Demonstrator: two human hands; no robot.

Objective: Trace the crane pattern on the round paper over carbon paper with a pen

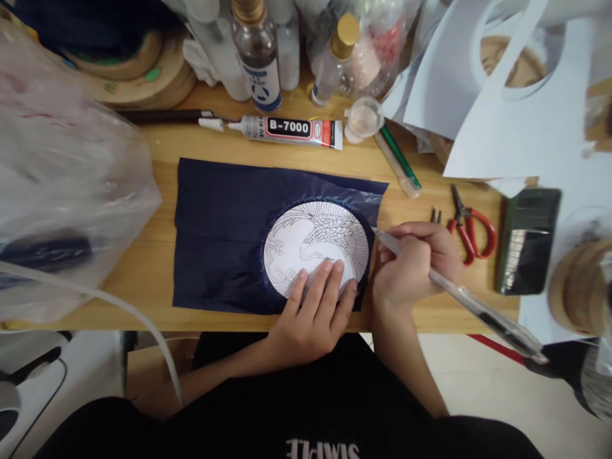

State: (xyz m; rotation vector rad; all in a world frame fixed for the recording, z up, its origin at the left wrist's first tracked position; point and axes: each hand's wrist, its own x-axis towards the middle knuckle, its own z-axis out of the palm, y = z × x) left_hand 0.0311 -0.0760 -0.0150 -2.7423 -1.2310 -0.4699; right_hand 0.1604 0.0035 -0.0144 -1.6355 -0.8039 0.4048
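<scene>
An oval white paper [287, 236] printed with a line drawing of a long-necked bird lies on a dark blue sheet [215, 236]. A darker blue border runs round the oval. My left hand [310, 312] rests on the oval's lower part, its fingers stretched and slightly spread. Just right of the oval, my right hand [415, 261] grips a clear-barrelled pen [482, 309]. The pen's tip is by the right edge of the oval, over or on the blue sheet; I cannot tell whether it touches.
Behind the sheet lie a B-7000 glue tube [291, 131], a small clear cup [364, 120] and a green pen [401, 156]. Bottles [261, 64] stand at the back. Red-handled pliers [471, 229] and a phone [530, 242] lie right. A plastic bag [71, 166] covers the left.
</scene>
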